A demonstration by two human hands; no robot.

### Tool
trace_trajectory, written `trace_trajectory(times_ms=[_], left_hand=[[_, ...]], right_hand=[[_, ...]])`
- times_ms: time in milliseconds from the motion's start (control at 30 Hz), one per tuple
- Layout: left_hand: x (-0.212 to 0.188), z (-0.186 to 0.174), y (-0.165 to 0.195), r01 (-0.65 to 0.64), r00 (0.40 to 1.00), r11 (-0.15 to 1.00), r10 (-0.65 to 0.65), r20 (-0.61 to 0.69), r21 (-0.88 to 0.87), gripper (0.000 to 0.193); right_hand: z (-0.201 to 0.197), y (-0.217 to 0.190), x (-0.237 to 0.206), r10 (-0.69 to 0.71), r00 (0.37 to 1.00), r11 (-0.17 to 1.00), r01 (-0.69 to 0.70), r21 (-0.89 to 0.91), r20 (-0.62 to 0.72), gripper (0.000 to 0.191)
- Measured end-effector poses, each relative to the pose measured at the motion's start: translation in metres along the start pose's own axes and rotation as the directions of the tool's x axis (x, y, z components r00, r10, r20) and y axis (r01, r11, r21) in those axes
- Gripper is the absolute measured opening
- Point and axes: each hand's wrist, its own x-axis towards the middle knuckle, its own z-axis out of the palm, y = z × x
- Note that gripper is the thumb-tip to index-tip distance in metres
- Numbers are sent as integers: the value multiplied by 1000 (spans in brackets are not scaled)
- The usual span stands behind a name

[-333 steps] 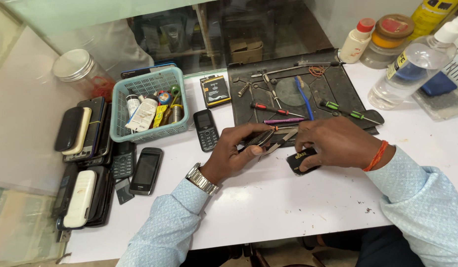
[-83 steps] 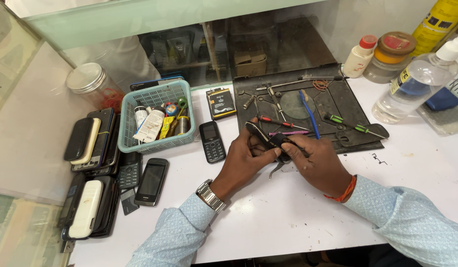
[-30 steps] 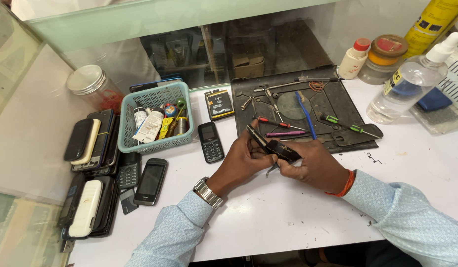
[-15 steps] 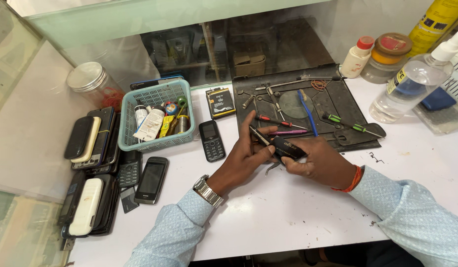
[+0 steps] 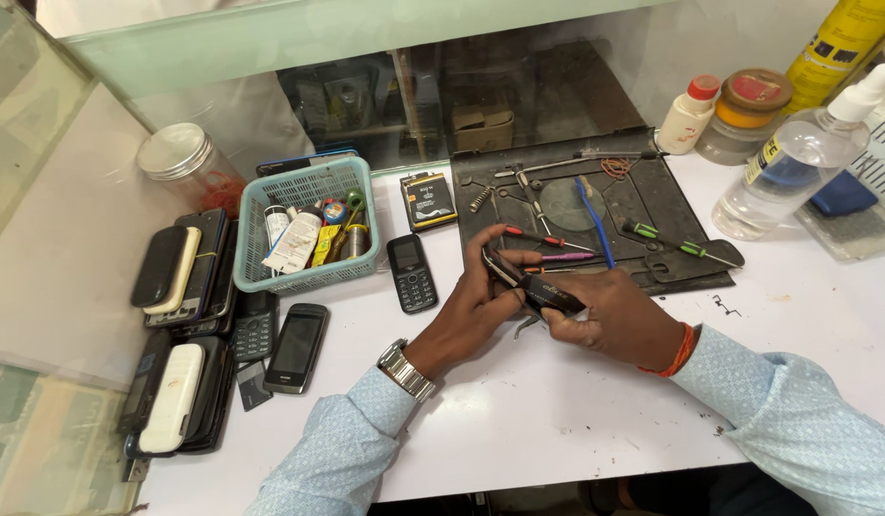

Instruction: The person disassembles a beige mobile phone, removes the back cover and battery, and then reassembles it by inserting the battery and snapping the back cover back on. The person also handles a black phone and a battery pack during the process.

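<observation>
We are gripping a small black phone point(image 5: 548, 293) between both hands, left hand point(image 5: 476, 306) and right hand point(image 5: 610, 317) clenched around it, just above the white desk point(image 5: 557, 420) beside the black work mat point(image 5: 653, 205) of screwdrivers.

Single head-worn view, looking steeply down and forward over the table point(image 5: 557, 430). Close range: both forearms fill the lower frame. Glass partition point(image 5: 366, 57) bounds the top.
</observation>
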Motion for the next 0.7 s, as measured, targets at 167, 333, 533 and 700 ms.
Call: trace_trajectory(times_ms=[167,333,533,700], left_hand=[[2,3,3,31,999,996,-34,-34,-87,71],[2,0,6,7,999,986,-15,-50,-165,58],[4,1,5,-3,993,985,-18,-120,-172,52],[4,-1,3,-20,987,990,-2,-160,-136,51]], right_hand=[[3,2,0,3,999,1000,-2,22,-43,33],[1,0,2,138,990,985,-139,102,15,34],[-9,-4,7,225,964,966,-240,95,144,49],[-10,-2,6,38,997,999,-40,26,73,50]])
